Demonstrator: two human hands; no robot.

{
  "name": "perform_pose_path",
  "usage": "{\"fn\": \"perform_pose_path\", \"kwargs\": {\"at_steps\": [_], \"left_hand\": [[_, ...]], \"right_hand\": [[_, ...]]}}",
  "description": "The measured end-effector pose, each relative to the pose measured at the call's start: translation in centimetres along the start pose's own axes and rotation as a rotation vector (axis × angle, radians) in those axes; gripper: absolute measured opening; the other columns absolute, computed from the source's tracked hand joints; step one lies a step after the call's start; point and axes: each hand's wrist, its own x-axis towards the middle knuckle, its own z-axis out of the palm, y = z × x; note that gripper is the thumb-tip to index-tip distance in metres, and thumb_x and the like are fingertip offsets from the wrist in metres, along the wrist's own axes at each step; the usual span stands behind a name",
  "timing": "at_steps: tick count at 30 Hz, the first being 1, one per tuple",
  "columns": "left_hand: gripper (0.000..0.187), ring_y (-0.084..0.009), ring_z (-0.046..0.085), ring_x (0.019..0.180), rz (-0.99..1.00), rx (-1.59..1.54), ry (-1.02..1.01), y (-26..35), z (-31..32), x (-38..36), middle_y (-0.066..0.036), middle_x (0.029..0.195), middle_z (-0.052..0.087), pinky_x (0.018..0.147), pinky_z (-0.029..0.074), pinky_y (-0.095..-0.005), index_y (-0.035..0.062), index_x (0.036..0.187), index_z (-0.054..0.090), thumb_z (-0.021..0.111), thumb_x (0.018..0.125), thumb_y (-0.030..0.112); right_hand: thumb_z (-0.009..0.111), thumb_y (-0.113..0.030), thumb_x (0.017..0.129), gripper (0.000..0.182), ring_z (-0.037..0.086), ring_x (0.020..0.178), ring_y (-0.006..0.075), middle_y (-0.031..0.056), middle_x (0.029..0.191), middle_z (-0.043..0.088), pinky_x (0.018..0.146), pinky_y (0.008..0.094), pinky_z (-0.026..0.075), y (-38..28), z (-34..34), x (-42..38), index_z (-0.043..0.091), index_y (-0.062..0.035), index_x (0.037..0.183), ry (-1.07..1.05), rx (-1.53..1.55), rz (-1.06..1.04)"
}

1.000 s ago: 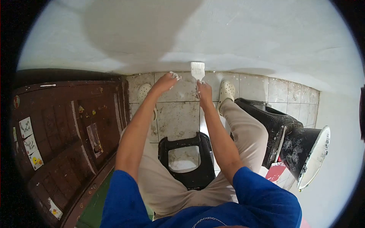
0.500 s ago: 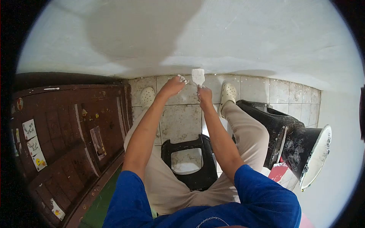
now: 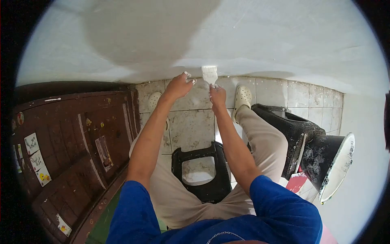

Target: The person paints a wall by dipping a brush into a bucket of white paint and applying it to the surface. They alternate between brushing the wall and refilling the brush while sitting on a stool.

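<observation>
In the head view, my right hand (image 3: 218,95) grips the handle of a wide paintbrush (image 3: 210,75), which is covered in white. Its bristles point up at the low part of the pale wall (image 3: 243,36) and appear to meet it just above the floor. My left hand (image 3: 178,87) is off to the left of the brush, close to the wall base. White smears coat its fingertips, which are curled but apart, and I see nothing held in them.
Between my legs stands a black plastic stool (image 3: 199,189). A second black stool (image 3: 284,122) is beside my right leg, near a paint-stained black bucket (image 3: 337,171) with a white inside. To the left is a brown wooden panel (image 3: 61,138) with stickers. Stained tiles (image 3: 189,126) cover the floor.
My right hand has moved the brush up and slightly left, toward the wall. My left hand has also shifted up and left, and its fingertips have come apart.
</observation>
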Motion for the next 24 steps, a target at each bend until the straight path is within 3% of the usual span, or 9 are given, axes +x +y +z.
{"fn": "perform_pose_path", "kwargs": {"at_steps": [2, 4, 10, 13, 16, 19, 22, 24], "left_hand": [[0.054, -0.0365, 0.053, 0.113, -0.033, 0.04, -0.022, 0.0, -0.4, 0.2, -0.025, 0.118, 0.056, 0.094, 0.043, -0.0434, -0.0046, 0.12, 0.05, 0.053, 0.087, 0.039], [0.054, -0.0365, 0.054, 0.112, -0.056, 0.062, -0.046, -0.1, -0.5, 0.1, -0.024, 0.119, 0.056, 0.094, 0.043, -0.0432, -0.0044, 0.121, 0.05, 0.053, 0.087, 0.038], [0.055, -0.035, 0.054, 0.112, -0.071, 0.176, -0.067, 1.7, -1.1, -1.7, -0.023, 0.12, 0.056, 0.095, 0.043, -0.0428, -0.003, 0.124, 0.049, 0.053, 0.087, 0.038], [0.056, -0.034, 0.054, 0.114, -0.067, 0.209, -0.065, 0.7, -0.6, -1.7, -0.023, 0.121, 0.056, 0.095, 0.043, -0.0424, -0.0025, 0.126, 0.048, 0.053, 0.088, 0.038], [0.056, -0.0333, 0.052, 0.116, -0.088, 0.207, -0.08, 1.0, -0.8, -1.2, -0.022, 0.123, 0.054, 0.096, 0.043, -0.0423, -0.0025, 0.127, 0.047, 0.052, 0.088, 0.038], [0.057, -0.0334, 0.051, 0.117, -0.112, 0.19, -0.111, 1.7, -1.3, -1.4, -0.022, 0.125, 0.053, 0.097, 0.042, -0.0425, -0.0027, 0.127, 0.047, 0.052, 0.089, 0.039], [0.057, -0.0342, 0.052, 0.116, -0.111, 0.193, -0.101, 2.2, -1.6, -1.8, -0.023, 0.124, 0.054, 0.097, 0.042, -0.0429, -0.0033, 0.126, 0.047, 0.053, 0.089, 0.039], [0.057, -0.0349, 0.052, 0.115, -0.088, 0.199, -0.076, 1.5, -1.4, -1.8, -0.023, 0.122, 0.054, 0.097, 0.042, -0.0431, -0.0035, 0.126, 0.047, 0.053, 0.088, 0.039]], "right_hand": [[0.058, -0.021, 0.09, 0.021, 0.037, 0.045, 0.0068, -0.0028, 0.058, 0.046, 0.041, 0.0252, 0.028, -1.8, -0.3, -1.6, 0.058, -0.005, 0.077, 0.009, 0.014, -0.034], [0.058, -0.021, 0.09, 0.021, 0.038, 0.045, 0.0071, -0.0024, 0.058, 0.046, 0.041, 0.0258, 0.028, -2.0, -0.3, -3.4, 0.058, -0.005, 0.077, 0.041, -0.007, -0.096], [0.058, -0.021, 0.09, 0.023, 0.037, 0.044, 0.0073, -0.003, 0.058, 0.046, 0.042, 0.0255, 0.028, 5.3, 1.4, 3.6, 0.057, -0.0055, 0.073, 0.144, -0.376, -0.247], [0.057, -0.02, 0.09, 0.023, 0.036, 0.045, 0.0077, -0.0026, 0.057, 0.046, 0.042, 0.0267, 0.028, -1.6, 0.5, -1.0, 0.057, -0.005, 0.072, -0.03, -0.024, -0.124], [0.058, -0.019, 0.089, 0.022, 0.035, 0.045, 0.0075, -0.0024, 0.057, 0.046, 0.042, 0.0272, 0.028, -1.4, -0.4, -2.7, 0.059, -0.0045, 0.073, 0.069, -0.015, -0.147], [0.059, -0.019, 0.089, 0.022, 0.036, 0.045, 0.0071, -0.0024, 0.056, 0.046, 0.042, 0.0267, 0.027, 0.5, -0.9, -1.2, 0.059, -0.0044, 0.073, 0.074, 0.083, 0.034], [0.057, -0.019, 0.089, 0.025, 0.042, 0.046, 0.0114, 0.0024, 0.056, 0.048, 0.043, 0.0311, 0.033, 0.8, -0.3, 1.4, 0.057, 0.0031, 0.076, 0.073, -0.106, 0.012], [0.058, -0.019, 0.088, 0.025, 0.045, 0.047, 0.0125, 0.0047, 0.057, 0.05, 0.044, 0.0323, 0.034, -0.2, -0.4, 1.9, 0.06, 0.0039, 0.078, 0.038, 0.002, 0.011]]}}
